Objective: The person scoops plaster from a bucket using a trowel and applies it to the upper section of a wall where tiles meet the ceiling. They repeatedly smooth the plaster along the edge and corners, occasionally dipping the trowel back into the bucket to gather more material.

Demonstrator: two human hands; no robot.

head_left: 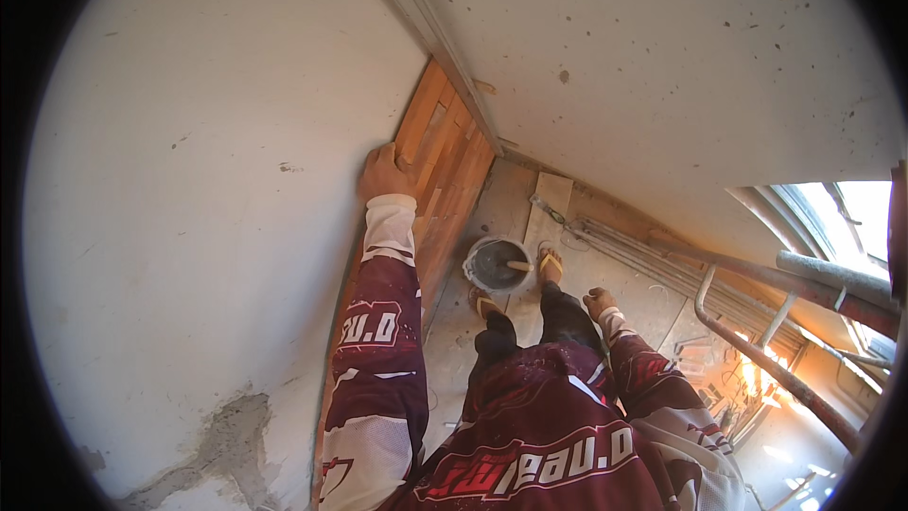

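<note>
My left hand reaches forward against the upper edge of a band of orange-brown, brick-like strips on the wall. Its fingers are curled, and whatever lies under them is hidden. The strips run in staggered rows, with pale gaps in places. My right hand hangs low by my side, fingers curled in, with nothing visible in it. Below, a bucket stands on the floor near my feet, with grey material inside. A light wooden handle sticks out of it.
A pale wall fills the left, with a rough grey patch low down. A brush-like tool lies on a board beyond the bucket. Pipes or rods lie along the far wall. Metal tube framing stands right, near a window.
</note>
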